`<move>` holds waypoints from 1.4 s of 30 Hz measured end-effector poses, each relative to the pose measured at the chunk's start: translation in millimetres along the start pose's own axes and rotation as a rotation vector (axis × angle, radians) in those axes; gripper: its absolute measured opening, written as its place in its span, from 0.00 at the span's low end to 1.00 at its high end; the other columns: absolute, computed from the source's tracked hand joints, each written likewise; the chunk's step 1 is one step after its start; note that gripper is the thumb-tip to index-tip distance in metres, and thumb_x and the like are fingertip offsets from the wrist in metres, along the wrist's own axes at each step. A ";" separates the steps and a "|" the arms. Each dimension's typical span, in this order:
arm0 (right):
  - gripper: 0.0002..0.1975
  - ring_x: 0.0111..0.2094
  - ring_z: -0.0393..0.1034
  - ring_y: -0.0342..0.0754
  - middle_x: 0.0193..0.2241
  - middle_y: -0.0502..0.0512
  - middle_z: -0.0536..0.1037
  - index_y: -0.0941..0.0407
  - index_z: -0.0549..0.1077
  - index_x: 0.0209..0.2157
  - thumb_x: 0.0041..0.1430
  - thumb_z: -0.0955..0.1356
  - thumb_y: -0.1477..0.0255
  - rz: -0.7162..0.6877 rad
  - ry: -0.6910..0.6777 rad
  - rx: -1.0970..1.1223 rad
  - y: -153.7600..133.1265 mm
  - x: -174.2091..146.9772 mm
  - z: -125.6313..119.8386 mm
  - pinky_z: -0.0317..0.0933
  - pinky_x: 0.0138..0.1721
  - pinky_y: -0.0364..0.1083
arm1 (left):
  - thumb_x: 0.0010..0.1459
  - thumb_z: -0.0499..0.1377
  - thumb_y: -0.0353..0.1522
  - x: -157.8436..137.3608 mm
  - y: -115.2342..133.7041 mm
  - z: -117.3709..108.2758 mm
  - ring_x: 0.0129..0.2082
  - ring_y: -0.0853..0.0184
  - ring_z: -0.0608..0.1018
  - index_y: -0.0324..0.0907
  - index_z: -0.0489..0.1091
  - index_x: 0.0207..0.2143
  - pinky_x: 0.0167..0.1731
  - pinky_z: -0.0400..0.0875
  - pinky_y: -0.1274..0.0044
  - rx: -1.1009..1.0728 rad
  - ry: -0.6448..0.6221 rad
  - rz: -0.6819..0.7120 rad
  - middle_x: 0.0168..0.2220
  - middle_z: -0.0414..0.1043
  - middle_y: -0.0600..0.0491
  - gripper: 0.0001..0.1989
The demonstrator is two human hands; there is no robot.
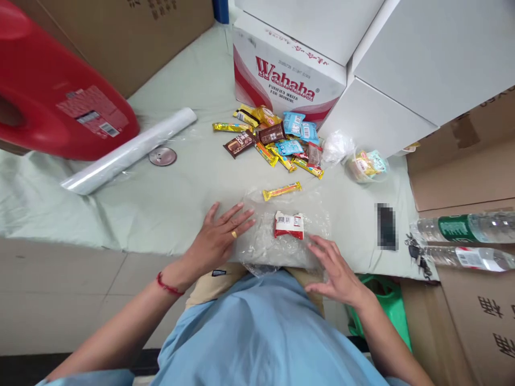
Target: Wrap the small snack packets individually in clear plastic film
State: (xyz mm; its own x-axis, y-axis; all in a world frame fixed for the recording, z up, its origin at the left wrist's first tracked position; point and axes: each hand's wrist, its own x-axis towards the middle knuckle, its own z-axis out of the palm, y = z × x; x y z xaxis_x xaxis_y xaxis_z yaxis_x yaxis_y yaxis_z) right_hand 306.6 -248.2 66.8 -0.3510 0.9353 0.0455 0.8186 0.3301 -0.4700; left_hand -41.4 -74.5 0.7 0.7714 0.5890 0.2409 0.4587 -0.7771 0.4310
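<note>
My left hand (225, 230) lies over the left edge of a clear plastic sheet (257, 241), its fingers stretched out and holding nothing. On the sheet sits a small red and white snack packet (288, 225) with a barcode facing up. To its right, my right hand (332, 268) hovers by the sheet's edge with fingers apart and nothing in them. Just beyond the packet, a yellow snack stick (282, 191) rests at the sheet's far edge. Farther back lies a pile of wrapped snacks: brown packets (240, 143), blue packets (293, 123) and several yellow sticks.
A roll of plastic film (129, 150) and a round metal lid (162, 156) lie left, by a large red jug (60, 80). Behind the snacks stands a Wahaha carton (287, 75). At right are a snack tub (366, 165), keys (418, 257) and plastic bottles (462, 228).
</note>
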 end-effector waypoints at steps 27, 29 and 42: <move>0.12 0.42 0.81 0.51 0.42 0.56 0.86 0.53 0.84 0.43 0.67 0.67 0.68 0.372 0.092 0.301 85.0 67.5 -27.0 0.72 0.46 0.49 | 0.69 0.55 0.43 44.5 8.5 10.1 0.50 0.56 0.74 0.45 0.75 0.30 0.56 0.67 0.59 -0.274 0.295 -0.454 0.39 0.78 0.48 0.18; 0.12 0.43 0.81 0.53 0.43 0.57 0.86 0.53 0.84 0.44 0.66 0.67 0.70 0.440 0.043 0.218 87.8 70.0 -21.3 0.71 0.48 0.50 | 0.66 0.57 0.42 48.8 8.3 14.8 0.50 0.53 0.73 0.44 0.74 0.27 0.57 0.67 0.58 -0.170 0.302 -0.543 0.39 0.77 0.47 0.17; 0.15 0.42 0.80 0.53 0.43 0.57 0.86 0.53 0.83 0.47 0.65 0.66 0.71 0.495 -0.035 0.090 82.4 76.7 -24.3 0.68 0.47 0.49 | 0.69 0.53 0.45 50.6 33.4 -1.9 0.55 0.52 0.75 0.44 0.72 0.56 0.57 0.64 0.57 -0.138 0.225 -0.394 0.49 0.79 0.45 0.21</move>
State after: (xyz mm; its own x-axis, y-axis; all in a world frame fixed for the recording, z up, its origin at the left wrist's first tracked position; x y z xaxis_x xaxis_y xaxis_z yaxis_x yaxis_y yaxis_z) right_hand 358.2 -146.1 53.0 0.0531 0.9714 -0.2314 0.8491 -0.1659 -0.5016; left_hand 12.1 -70.3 28.9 0.4286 0.8785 0.2110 0.6226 -0.4565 0.6356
